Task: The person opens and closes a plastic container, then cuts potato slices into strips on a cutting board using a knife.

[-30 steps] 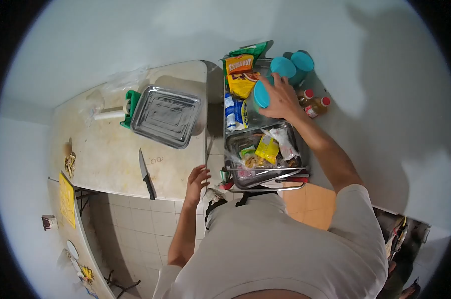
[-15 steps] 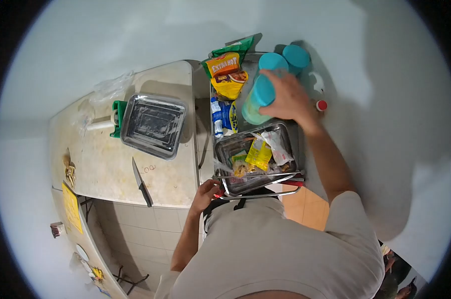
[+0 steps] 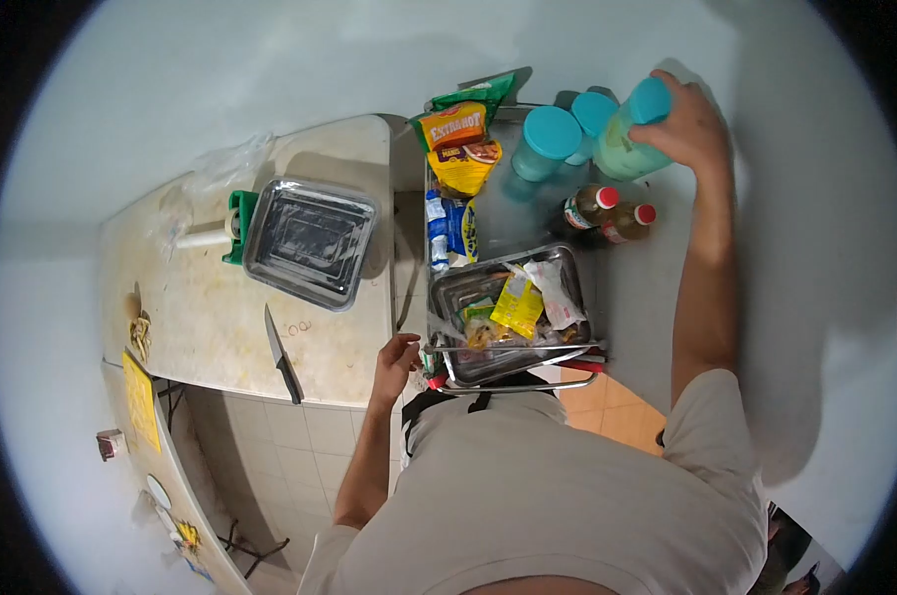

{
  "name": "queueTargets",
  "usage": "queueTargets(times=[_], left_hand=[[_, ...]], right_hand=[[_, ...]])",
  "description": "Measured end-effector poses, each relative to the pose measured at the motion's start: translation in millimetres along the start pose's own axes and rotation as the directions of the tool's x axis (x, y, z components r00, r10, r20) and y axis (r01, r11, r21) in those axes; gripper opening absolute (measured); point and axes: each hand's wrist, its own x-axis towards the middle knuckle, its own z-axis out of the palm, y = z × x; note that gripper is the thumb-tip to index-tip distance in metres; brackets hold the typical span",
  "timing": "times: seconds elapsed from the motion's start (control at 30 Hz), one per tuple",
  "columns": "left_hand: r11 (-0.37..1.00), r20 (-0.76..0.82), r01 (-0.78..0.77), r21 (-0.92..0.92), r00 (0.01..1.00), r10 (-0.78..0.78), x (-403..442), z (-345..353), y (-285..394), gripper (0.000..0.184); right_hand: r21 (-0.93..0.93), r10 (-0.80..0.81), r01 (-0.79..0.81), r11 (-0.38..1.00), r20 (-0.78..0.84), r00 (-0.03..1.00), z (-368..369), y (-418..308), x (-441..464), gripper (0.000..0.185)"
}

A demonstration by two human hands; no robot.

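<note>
My right hand is wrapped round a clear jar with a turquoise lid, held tilted at the far right of the metal trolley. To its left, two more turquoise-lidded jars, a nearer jar and a farther jar, stand upright. Closer to me are two red-capped bottles, a left bottle and a right bottle. My left hand is by the trolley's near left corner, fingers loosely bent and apart, with nothing visible in it.
A metal tray of packets lies at the trolley's near end, behind a rail. Snack bags and a blue-yellow packet line its left side. On the left table are a knife and an empty tray.
My right hand has carried the jar to the right and away from me, past the other jars. Both red-capped bottles now show fully. My left hand has shifted slightly left and away from the rail.
</note>
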Motion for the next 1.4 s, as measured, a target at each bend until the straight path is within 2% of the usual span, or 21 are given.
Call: queueTargets(times=[0.03,0.17,0.3,0.4,0.5,0.6,0.8,0.9,1.0,1.1,1.2,1.23,1.33,1.4], left_hand=[[1.0,0.002,-0.01,-0.016,1.0,0.01,2,5,5,0.025],[0.997,0.035,-0.071,0.022,0.997,0.071,12,23,22,0.023],[0.992,0.073,-0.124,-0.032,0.989,0.127,21,30,24,0.021],[0.99,0.074,-0.133,-0.037,0.988,0.136,22,33,20,0.021],[0.99,0.046,-0.137,-0.029,0.989,0.138,19,31,18,0.021],[0.991,-0.005,-0.133,-0.016,0.991,0.133,10,35,25,0.021],[0.988,-0.039,-0.15,-0.023,0.988,0.149,6,29,16,0.021],[0.987,-0.034,-0.159,0.004,0.987,0.159,7,25,12,0.022],[0.988,-0.045,-0.157,-0.013,0.987,0.156,5,23,12,0.022],[0.991,-0.08,-0.133,-0.035,0.988,0.13,3,17,6,0.021],[0.997,-0.121,-0.075,-0.021,0.99,0.072,-9,12,6,0.021],[0.997,-0.137,-0.077,-0.006,0.988,0.075,-11,11,6,0.021],[0.994,-0.223,-0.106,-0.005,0.97,0.102,-21,9,5,0.021],[0.995,-0.294,-0.094,-0.023,0.952,0.083,-31,7,5,0.021]], right_hand=[[-0.039,-0.003,0.003,0.999,0.003,1.0,9,5,2,0.098],[-0.005,0.086,-0.087,0.996,0.21,0.974,47,17,11,0.103],[0.029,0.134,-0.154,0.988,0.36,0.923,94,17,16,0.113],[-0.009,0.17,-0.182,0.983,0.404,0.899,123,13,13,0.119],[-0.045,0.16,-0.157,0.987,0.457,0.875,144,9,9,0.112],[-0.001,0.088,-0.101,0.995,0.503,0.86,178,19,11,0.125],[0.002,0.136,-0.155,0.988,0.471,0.872,204,19,7,0.138],[-0.073,0.156,-0.138,0.988,0.53,0.834,194,14,5,0.135],[-0.001,0.067,-0.075,0.997,0.46,0.885,210,26,18,0.114],[-0.036,0.011,-0.004,0.999,0.202,0.979,159,-15,36,0.094],[0.028,-0.216,0.214,0.976,0.192,0.957,162,-60,55,0.085],[-0.023,-0.164,0.179,0.984,0.294,0.942,176,-71,63,0.095],[-0.138,-0.032,0.124,0.983,0.532,0.846,201,-87,81,0.107],[-0.224,-0.054,0.223,0.949,0.58,0.812,199,-99,81,0.114]])
